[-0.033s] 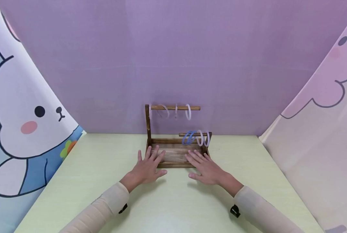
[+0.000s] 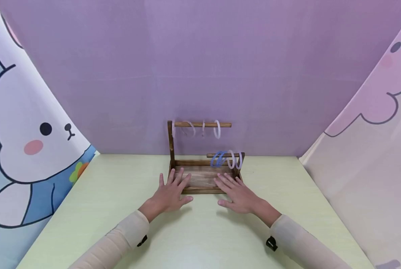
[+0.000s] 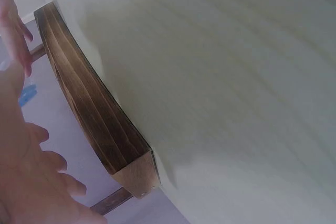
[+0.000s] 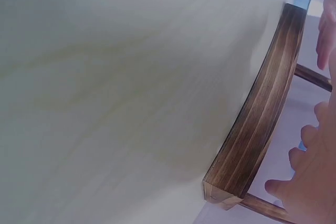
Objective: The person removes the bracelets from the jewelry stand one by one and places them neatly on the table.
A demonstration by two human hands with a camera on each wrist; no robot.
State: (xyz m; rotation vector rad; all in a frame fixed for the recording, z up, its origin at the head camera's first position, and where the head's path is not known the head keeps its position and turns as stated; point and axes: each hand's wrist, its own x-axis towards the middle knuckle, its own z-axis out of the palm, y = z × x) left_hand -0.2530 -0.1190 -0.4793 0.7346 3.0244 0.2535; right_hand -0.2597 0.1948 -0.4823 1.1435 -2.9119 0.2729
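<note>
A dark wooden bracelet stand [image 2: 203,190], with a shallow tray as its base, stands on the table; its front wall [image 3: 89,93] shows large in the left wrist view. My left hand [image 2: 168,193], palm down with fingers spread, overlaps the tray's front left corner. Over the front right corner is my right hand [image 2: 239,195], likewise spread and holding nothing. Several pale rings, one a whitish ring [image 2: 217,129], hang on the upper bar [image 2: 200,124]. On the lower bar [image 2: 213,155] hang blue rings [image 2: 218,160] and pale lilac rings [image 2: 239,160].
The pale green table [image 2: 200,239] reaches back to a purple cloth [image 2: 200,67]. A cloth with a cartoon rabbit [image 2: 22,112] flanks it on the left, and a pink and white patterned cloth [image 2: 372,168] on the right. Dark straps [image 2: 271,243] show beneath the sleeves.
</note>
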